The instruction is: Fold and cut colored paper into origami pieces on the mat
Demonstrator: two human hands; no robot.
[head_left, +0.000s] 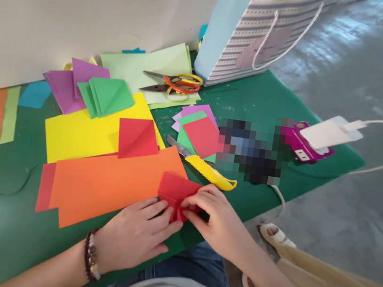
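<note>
A red sheet of paper (175, 185), partly folded, lies at the table's front edge, over the end of an orange sheet (108, 180). My left hand (139, 231) rests its spread fingertips on the near left side of the red paper, pressing without gripping. With thumb and fingers, my right hand (214, 218) pinches the paper's right part; the pinched fold is partly hidden. Just beyond that hand lies a yellow utility knife (211, 171), its blade out to the left. A folded red square (137, 139) sits on a yellow sheet (75, 134) farther back.
Folded green (110, 96) and purple papers (86, 79) lie at the back left. Scissors (176, 84) rest on pale green sheets (131, 66). Small coloured squares (201, 138) sit mid-table near a blurred-out object (250, 152). A striped paper bag (248, 42) and a purple power strip with white charger (332, 132) stand right.
</note>
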